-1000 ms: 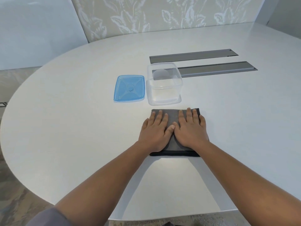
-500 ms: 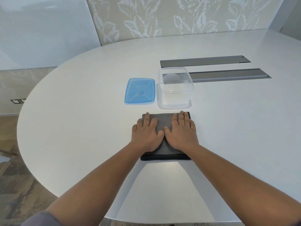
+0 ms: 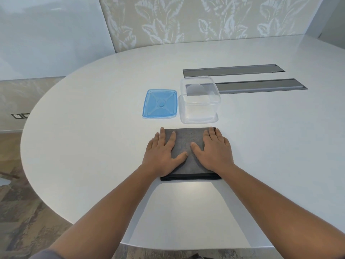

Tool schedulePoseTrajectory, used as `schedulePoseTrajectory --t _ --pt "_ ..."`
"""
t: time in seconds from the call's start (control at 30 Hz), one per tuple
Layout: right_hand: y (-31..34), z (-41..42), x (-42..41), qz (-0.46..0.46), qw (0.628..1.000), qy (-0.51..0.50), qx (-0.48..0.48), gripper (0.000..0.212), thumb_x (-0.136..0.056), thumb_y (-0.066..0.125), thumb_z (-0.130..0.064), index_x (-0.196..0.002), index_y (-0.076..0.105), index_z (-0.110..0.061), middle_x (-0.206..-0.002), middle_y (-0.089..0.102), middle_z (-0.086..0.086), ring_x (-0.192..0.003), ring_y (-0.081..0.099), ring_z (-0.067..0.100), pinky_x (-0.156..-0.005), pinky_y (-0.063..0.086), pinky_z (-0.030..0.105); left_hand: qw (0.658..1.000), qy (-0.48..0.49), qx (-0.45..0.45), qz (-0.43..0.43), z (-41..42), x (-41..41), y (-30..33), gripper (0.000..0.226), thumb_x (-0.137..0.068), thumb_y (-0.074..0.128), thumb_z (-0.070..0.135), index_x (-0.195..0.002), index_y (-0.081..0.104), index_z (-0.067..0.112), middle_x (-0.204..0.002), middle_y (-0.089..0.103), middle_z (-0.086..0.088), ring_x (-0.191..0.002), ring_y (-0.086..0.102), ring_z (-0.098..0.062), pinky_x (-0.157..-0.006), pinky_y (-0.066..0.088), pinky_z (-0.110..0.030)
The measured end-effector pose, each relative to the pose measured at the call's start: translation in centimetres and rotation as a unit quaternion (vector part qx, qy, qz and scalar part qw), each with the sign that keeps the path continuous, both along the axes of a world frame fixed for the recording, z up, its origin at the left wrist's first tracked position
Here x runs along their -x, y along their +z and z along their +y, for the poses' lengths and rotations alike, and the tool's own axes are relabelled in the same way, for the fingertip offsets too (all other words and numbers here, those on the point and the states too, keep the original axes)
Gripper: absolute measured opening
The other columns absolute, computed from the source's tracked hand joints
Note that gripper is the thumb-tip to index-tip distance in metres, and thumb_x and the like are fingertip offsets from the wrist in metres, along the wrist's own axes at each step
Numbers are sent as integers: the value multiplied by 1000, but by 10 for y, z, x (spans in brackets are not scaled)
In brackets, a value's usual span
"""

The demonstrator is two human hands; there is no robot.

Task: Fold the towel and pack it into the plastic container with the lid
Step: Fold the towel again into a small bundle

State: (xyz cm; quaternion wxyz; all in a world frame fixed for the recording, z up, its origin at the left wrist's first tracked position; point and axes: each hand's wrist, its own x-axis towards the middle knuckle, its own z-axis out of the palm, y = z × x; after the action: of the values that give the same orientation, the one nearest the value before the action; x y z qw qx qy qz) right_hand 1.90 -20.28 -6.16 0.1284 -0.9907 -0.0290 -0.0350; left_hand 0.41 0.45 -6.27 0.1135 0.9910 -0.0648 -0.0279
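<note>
1. Nearest the person, the white surface (image 3: 93,146) carried a dark grey towel (image 3: 188,144), already folded into a flat, layered rectangle with its thick fold edge toward the wearer.
2. The left hand (image 3: 162,152) lay palm-down on the towel's left side and the right hand (image 3: 214,150) on its right side; each grip was spread flat, fingers extended, pinching nothing, and a bare strip of cloth showed between the thumbs.
3. The towel looked soft, light and limp, so it would likely sag or unfold if lifted by one corner. Taking it at the two side edges, or sliding fingers under the folded stack, seemed the safer hold.
4. Just beyond the towel stood the clear plastic container (image 3: 199,109), open and empty, apparently light enough to slide if pushed.
5. Its blue lid (image 3: 159,104) lay flat just beside the container's left.
</note>
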Motion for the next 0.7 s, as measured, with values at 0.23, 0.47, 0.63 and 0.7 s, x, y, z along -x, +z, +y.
schedulePoseTrajectory --t 0.23,0.47,0.63,0.7 --pt "10 -1 8 -72 994 -22 -73 68 -100 44 -47 -154 38 -6 -166 31 12 -154 21 28 -123 16 43 996 16 67 -57 16 17 7 83 -93 22 77 -159 28 27 -166 31 -6 -150 30 -29 -119 28 -44" --pt "47 43 11 33 874 -36 -484 78 -81 42 -37 -158 34 -27 -139 59 -5 -101 56 12 -99 43 33 962 129 240 -12 -4 4 30 65 -94 54 39 -150 30 18 -135 54 -9 -122 55 -32 -89 41 -36" --pt "34 59 14 89 792 -16 -603 79 -82 45 -20 -159 31 -26 -110 64 -25 -90 56 -10 -85 45 9 953 143 266 25 0 4 32 42 -87 63 35 -118 42 17 -111 55 -7 -92 58 -24 -66 41 -33" --pt "33 60 17 109 783 0 -613 80 -83 44 -15 -161 28 -24 -151 45 -12 -136 39 0 -112 30 22 950 128 283 38 1 7 31 62 -85 67 36 -135 34 21 -111 55 -1 -95 59 -21 -67 44 -31"
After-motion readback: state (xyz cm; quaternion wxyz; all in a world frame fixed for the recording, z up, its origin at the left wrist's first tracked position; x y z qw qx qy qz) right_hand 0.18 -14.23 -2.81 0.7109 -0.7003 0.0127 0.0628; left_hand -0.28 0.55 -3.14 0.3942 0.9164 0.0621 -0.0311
